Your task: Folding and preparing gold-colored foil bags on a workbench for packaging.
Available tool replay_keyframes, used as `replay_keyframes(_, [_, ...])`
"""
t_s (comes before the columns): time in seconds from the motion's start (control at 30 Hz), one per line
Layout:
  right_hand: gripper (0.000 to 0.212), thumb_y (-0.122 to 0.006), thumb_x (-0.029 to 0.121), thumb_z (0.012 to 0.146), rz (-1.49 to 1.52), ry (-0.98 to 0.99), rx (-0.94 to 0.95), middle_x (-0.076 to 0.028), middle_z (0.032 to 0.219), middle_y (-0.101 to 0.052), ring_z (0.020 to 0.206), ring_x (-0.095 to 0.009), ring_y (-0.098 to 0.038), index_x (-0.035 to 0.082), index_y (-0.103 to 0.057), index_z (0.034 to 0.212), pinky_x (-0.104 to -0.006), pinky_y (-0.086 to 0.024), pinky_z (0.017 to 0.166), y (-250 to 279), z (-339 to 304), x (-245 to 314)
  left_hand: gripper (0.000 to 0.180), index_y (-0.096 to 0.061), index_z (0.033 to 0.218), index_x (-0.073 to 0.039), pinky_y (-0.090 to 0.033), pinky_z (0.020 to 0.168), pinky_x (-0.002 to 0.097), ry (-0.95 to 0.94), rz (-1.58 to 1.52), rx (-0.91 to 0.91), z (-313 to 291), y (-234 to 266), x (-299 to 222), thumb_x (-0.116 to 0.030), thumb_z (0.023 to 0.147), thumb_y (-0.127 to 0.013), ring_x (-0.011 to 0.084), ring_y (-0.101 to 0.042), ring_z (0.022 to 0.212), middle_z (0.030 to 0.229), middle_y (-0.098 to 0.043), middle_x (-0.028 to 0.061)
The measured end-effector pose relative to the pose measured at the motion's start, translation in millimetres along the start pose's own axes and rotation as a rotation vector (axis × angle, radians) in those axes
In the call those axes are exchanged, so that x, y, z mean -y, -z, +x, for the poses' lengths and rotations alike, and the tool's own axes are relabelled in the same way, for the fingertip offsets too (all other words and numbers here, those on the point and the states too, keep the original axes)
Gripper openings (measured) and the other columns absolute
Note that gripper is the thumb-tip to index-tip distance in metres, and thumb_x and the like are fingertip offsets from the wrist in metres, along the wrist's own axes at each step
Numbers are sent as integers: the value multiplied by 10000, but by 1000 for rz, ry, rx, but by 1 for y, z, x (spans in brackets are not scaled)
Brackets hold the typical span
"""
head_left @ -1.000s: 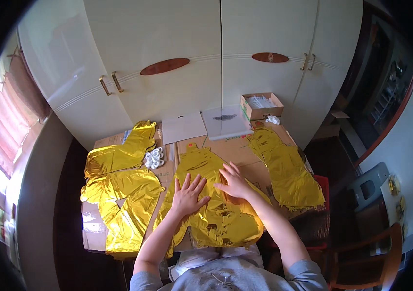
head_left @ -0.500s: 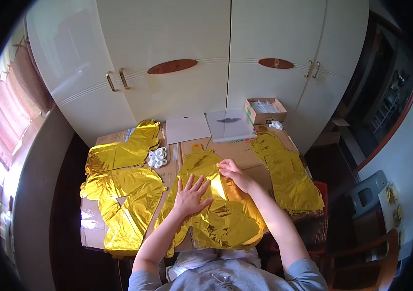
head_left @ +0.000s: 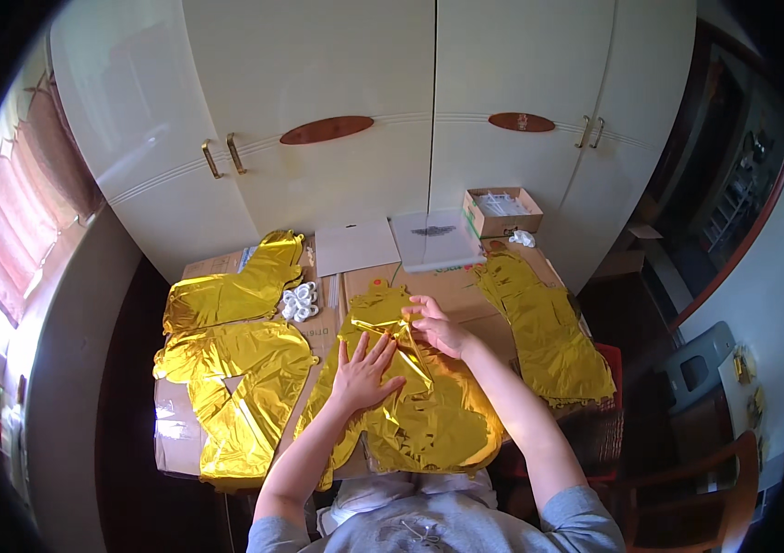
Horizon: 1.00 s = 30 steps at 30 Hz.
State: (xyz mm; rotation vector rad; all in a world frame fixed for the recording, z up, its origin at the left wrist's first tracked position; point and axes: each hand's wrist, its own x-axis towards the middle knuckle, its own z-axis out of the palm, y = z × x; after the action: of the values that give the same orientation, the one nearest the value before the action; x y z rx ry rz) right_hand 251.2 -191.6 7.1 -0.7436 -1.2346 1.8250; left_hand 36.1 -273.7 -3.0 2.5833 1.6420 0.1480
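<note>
Left hand (head_left: 362, 373), fingers spread, presses partly folded gold foil (head_left: 443, 419); right hand (head_left: 443, 334) pinches the fold (head_left: 419, 368), untouched sheets (head_left: 553, 346) flanking the fingers.

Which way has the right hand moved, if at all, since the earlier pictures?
Yes: the right hand has moved a little leftward, closer to the white rings.

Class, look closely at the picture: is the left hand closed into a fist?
No, the left hand lies on the middle gold foil with its fingers spread.
</note>
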Motion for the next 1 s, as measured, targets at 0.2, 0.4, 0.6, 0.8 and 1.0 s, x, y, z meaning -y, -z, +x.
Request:
replay_keyframes(0.2, [772, -535, 118, 843, -58, 156, 75, -145, 1473, -350, 1426, -269, -201, 137, -151, 1513, -395, -166, 1150, 2, 18, -13, 863, -241, 1522, -126, -79, 1146, 616, -3, -23, -38, 2, -4, 1, -697, 887, -360, 275, -172, 1471, 1580, -250, 34])
replay_keyframes(0.4, [813, -521, 70, 825, -413, 199, 25, -124, 1431, -378, 1138, -172, -443, 143, -120, 1529, -334, -345, 1022, 7, 33, -16, 907, -222, 1517, -61, -98, 1150, 603, -11, -3, -54, 2, -6, 4, -697, 886, -365, 274, -158, 1474, 1580, -238, 90])
replay_keyframes(0.6, [824, -572, 44, 853, -444, 196, -40, -173, 1353, -417, 787, -124, -532, 123, -101, 1524, -285, -470, 749, 7, 21, -15, 915, -212, 1517, -53, -101, 1154, 592, 8, 6, -45, -1, -3, 3, -700, 888, -359, 290, -153, 1473, 1582, -228, 96])
replay_keyframes(0.8, [838, -678, 226, 847, -627, -88, -320, -210, 1409, -412, 1134, -260, -532, 48, -183, 1499, -385, -443, 949, 27, 32, -21, 923, -215, 1517, -57, -96, 1158, 584, 1, 0, -46, 5, -3, -1, -715, 884, -349, 314, -149, 1471, 1582, -224, 104])
replay_keyframes(1.0, [793, -703, 233, 864, -799, -336, 57, -182, 1259, -552, 1143, -217, -529, 67, -249, 1493, -341, -424, 981, 14, -7, 44, 897, -239, 1517, -94, -89, 1156, 591, 18, 11, -46, 1, -7, 4, -717, 882, -350, 329, -150, 1469, 1577, -231, 116])
